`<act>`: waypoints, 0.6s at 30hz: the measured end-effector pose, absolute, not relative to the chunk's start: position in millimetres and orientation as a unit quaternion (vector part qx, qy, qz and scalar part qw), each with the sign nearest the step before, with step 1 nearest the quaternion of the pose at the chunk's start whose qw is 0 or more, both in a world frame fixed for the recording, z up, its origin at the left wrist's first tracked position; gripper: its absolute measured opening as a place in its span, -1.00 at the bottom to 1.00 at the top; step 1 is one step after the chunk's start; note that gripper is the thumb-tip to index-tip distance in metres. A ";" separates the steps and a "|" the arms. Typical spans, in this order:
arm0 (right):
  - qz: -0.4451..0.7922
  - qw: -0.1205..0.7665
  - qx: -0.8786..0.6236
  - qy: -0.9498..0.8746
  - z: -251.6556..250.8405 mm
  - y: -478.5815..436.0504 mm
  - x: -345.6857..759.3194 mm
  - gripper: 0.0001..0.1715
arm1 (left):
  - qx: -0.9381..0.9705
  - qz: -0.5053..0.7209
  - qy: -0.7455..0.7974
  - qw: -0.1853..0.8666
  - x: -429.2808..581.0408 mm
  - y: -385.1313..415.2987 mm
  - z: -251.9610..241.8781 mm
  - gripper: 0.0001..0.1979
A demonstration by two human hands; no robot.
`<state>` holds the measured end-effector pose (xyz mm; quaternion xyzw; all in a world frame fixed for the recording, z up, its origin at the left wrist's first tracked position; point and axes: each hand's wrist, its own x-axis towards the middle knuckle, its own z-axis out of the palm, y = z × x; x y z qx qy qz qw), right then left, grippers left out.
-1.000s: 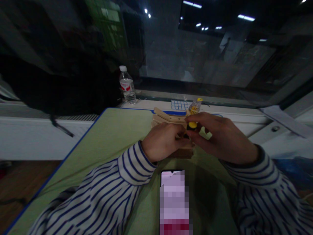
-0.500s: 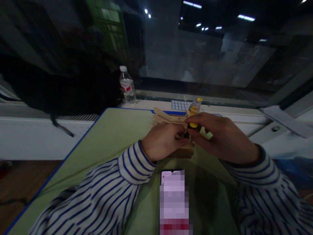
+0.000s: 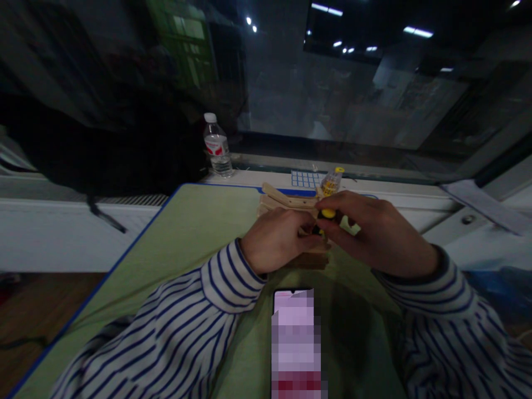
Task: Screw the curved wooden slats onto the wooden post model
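Ahead of me on the table, my left hand (image 3: pixel 280 237) is closed in a pinch, its thumb and fingers beside wooden parts. What it grips is mostly hidden behind the fingers. My right hand (image 3: pixel 374 233) pinches a small yellow-and-black piece (image 3: pixel 328 213) between thumb and fingertips, close to the left fingertips. Another bit of black and yellow shows between the two hands. Light wooden pieces (image 3: pixel 291 200), one with small holes, lie behind and beneath my left hand. Part of the wood is covered by the hands.
A phone (image 3: pixel 293 332) lies in front of me on the green table (image 3: pixel 166 244). Along the sill stand a water bottle (image 3: pixel 218 149) and a clear container with a yellow top (image 3: pixel 332 180), near a blue-gridded sheet (image 3: pixel 306 178). Dark cloth (image 3: pixel 124 144) hangs at left; papers (image 3: pixel 484 202) at right.
Both hands stay in nearly the same place. The right fingertips and the yellow-and-black piece shift very slightly.
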<state>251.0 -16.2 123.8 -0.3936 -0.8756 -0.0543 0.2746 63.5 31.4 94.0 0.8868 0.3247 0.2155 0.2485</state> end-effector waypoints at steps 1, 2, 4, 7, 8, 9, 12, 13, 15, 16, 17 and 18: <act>-0.054 0.275 -0.394 -0.875 123.9 -16.4 251.1 -0.73 | 0.887 0.215 0.325 0.247 63.5 31.6 93.6 -0.76; -0.055 0.275 -0.394 -0.875 124.0 -16.6 251.1 -0.74 | 0.888 0.215 0.325 0.245 63.5 31.9 93.1 -0.76; -0.060 0.272 -0.392 -0.876 124.2 -17.0 251.2 -0.74 | 0.889 0.213 0.326 0.240 63.6 32.6 91.7 -0.77; -0.059 0.266 -0.392 -0.879 124.2 -17.3 251.4 -0.69 | 0.890 0.209 0.329 0.236 63.7 33.4 89.7 -0.78; -0.056 0.265 -0.392 -0.879 124.2 -17.2 251.5 -0.68 | 0.890 0.208 0.329 0.235 63.6 33.6 89.5 -0.78; -0.054 0.265 -0.391 -0.880 124.2 -17.1 251.7 -0.68 | 0.892 0.207 0.328 0.233 63.3 33.8 89.6 -0.77; -0.054 0.268 -0.389 -0.880 123.9 -16.3 252.2 -0.71 | 0.897 0.200 0.321 0.229 61.4 34.5 91.6 -0.77; -0.055 0.270 -0.390 -0.879 123.7 -16.0 252.5 -0.72 | 0.898 0.195 0.322 0.227 60.4 34.9 92.7 -0.77; -0.058 0.273 -0.393 -0.876 123.0 -15.3 253.1 -0.73 | 0.900 0.187 0.329 0.216 57.8 36.1 95.4 -0.78; -0.058 0.274 -0.395 -0.875 122.5 -14.9 253.4 -0.73 | 0.900 0.184 0.335 0.209 56.4 36.7 96.9 -0.78; -0.059 0.275 -0.396 -0.874 122.1 -14.6 253.6 -0.73 | 0.901 0.180 0.340 0.202 54.9 37.2 98.4 -0.78; -0.061 0.273 -0.398 -0.874 121.7 -14.3 253.8 -0.73 | 0.901 0.176 0.345 0.195 53.4 37.7 99.9 -0.77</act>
